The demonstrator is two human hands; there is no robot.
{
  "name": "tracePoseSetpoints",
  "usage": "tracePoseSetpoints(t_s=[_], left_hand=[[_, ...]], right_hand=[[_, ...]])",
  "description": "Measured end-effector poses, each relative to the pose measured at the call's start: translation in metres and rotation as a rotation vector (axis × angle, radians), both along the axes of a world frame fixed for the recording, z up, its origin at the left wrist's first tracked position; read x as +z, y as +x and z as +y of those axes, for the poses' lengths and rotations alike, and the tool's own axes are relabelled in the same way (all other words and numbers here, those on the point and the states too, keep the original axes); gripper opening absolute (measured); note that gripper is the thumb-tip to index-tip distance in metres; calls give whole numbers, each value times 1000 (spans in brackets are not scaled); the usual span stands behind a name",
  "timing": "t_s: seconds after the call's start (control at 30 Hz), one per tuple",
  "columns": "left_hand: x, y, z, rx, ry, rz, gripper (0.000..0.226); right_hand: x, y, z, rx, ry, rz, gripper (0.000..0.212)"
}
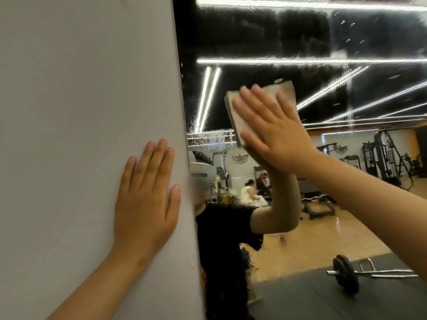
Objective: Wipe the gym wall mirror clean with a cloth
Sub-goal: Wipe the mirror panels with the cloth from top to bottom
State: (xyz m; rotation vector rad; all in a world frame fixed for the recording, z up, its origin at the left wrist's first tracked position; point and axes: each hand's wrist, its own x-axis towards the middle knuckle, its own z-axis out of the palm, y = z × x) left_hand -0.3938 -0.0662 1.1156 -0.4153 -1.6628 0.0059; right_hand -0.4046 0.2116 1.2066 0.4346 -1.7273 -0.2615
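The cloth (pixel 288 90) is lying flat against the wall mirror (pixel 335 93), high on the glass and near its left edge, where the mirror is meeting a white wall (pixel 80 88). It is a pale beige pad, folded into several layers; the stacked folds are showing as a thick band down its left side. It is sitting tilted: the top edge is climbing toward the right, and the left edge is leaning from the upper left corner down and slightly right. The lower right part is hiding under the palm, so its long axis cannot be told for certain. A small tab is poking out at the top edge.

The right hand (pixel 277 135) is pressing the cloth to the glass with its fingers (pixel 251 112) straight and spread, pointing up and to the left, not curling round the fabric. The left hand (pixel 143 204) is resting flat on the white wall just beside the mirror's edge, fingers extended and pointing upward, holding nothing.

Smears and fine droplets are covering the upper glass, blurring the reflected light strips (pixel 300 60). Lower down the mirror is reflecting the person's arm, gym machines and a barbell (pixel 346 273) on the floor.
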Motion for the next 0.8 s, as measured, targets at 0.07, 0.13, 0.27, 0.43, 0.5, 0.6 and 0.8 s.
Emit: tracePoseSetpoints(t_s=[0.07,0.13,0.27,0.43,0.5,0.6,0.8], left_hand=[[-1,0,0,-4,2,1,61],[-1,-1,-1,-14,6,12,61],[-1,-2,-1,-39,3,37,59],[-2,-2,-2,-58,1,23,58],[-2,-1,-2,-63,0,23,58],[-2,-1,-2,-61,3,22,59],[-1,-1,-1,-64,7,18,59]], right_hand=[[27,-1,-18,13,-137,14,61],[34,-3,-35,33,-242,17,60],[0,-2,-56,71,-191,43,59],[-88,6,-62,48,70,-7,60],[-121,9,-53,46,162,-47,60],[-131,12,-35,44,299,-76,59],[-53,3,-28,8,221,-14,61]])
